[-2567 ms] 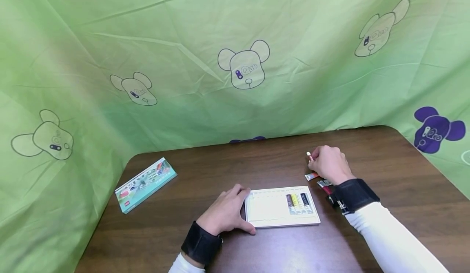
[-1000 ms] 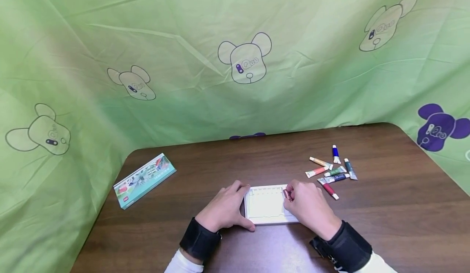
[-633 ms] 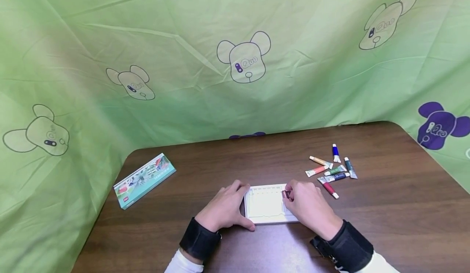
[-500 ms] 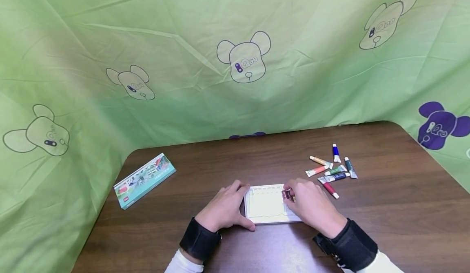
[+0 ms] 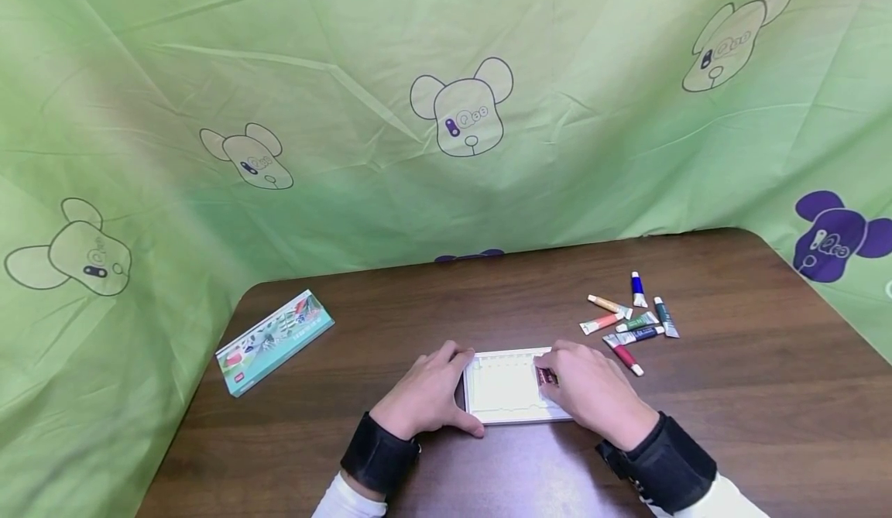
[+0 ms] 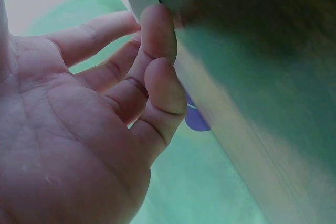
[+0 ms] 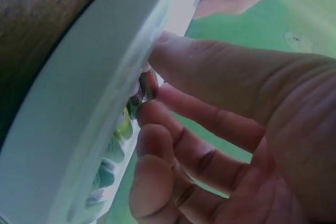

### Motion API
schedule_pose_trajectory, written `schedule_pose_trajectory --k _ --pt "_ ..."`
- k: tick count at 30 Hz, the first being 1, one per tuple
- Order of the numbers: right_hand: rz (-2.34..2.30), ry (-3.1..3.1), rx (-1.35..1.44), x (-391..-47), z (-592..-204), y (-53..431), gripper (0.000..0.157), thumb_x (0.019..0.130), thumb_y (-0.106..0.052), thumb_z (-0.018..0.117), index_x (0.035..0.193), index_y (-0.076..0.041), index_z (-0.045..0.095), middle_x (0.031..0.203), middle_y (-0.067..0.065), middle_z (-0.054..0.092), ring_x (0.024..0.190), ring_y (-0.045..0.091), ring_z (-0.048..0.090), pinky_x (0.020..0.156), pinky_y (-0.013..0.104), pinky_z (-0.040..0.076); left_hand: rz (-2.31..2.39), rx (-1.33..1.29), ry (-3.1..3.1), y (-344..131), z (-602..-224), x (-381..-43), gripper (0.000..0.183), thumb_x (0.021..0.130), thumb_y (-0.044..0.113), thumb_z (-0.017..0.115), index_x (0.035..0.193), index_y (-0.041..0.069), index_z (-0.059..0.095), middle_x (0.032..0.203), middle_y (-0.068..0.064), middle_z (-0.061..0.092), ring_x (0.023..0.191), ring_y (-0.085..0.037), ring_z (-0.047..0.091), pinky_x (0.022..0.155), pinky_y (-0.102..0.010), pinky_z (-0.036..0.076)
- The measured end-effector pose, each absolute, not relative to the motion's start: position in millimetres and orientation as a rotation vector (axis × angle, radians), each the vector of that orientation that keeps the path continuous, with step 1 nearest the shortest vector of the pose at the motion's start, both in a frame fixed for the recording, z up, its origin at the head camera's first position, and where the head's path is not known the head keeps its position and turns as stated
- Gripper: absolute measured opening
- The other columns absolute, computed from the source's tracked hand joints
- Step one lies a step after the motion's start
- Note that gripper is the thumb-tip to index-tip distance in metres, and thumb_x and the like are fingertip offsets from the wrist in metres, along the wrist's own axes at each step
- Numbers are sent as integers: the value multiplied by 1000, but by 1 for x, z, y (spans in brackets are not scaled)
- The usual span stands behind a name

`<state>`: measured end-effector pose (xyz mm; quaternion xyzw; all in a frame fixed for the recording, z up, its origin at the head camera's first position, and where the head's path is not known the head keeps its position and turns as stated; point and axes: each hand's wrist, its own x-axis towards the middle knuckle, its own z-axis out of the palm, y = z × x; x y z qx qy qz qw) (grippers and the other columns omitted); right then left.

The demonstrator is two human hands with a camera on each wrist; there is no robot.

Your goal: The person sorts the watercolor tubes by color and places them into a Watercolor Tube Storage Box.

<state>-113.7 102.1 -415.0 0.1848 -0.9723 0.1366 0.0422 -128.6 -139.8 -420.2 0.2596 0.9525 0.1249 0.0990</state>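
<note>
A white paint tray (image 5: 503, 386) lies flat on the table. My left hand (image 5: 427, 396) holds its left end, thumb by the near corner and fingers at the far one. At the tray's right part, my right hand (image 5: 592, 388) pinches a dark red paint tube (image 5: 547, 376) between thumb and fingers, down at the tray's surface. In the right wrist view the red tube (image 7: 150, 83) sits at the end of a row of several tubes (image 7: 113, 150) in the tray (image 7: 73, 93). From the head view the right hand hides that row.
Several loose paint tubes (image 5: 636, 322) lie in a cluster right of and beyond the tray. A teal printed box (image 5: 275, 344) rests at the table's left. Behind the wooden table (image 5: 418, 309) hangs a green cloth (image 5: 348, 193) with bear-head prints.
From over the loose tubes, my right hand has come left and nearer with the red tube to the tray. Lately its fingers shift slightly around the tube. The left hand stays put.
</note>
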Motion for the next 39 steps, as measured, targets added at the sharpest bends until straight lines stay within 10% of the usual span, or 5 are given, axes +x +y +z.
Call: schedule_pose_trajectory --k 17,39 --pt "477 -2979 589 -116 -418 103 15 72 -17 67 67 -27 57 68 -7 44 58 12 42 51 32 35 371 778 2824 -141 -421 -128 106 56 61 79 141 7 47 132 -2 48 114 -19 51 98 -37 39" --pt "582 -2928 597 -125 -411 115 18 74 -25 73 91 -18 73 80 -5 59 71 8 53 62 32 45 365 762 2812 -139 -422 -128 107 56 63 78 142 9 46 133 -2 47 115 -19 50 98 -37 39"
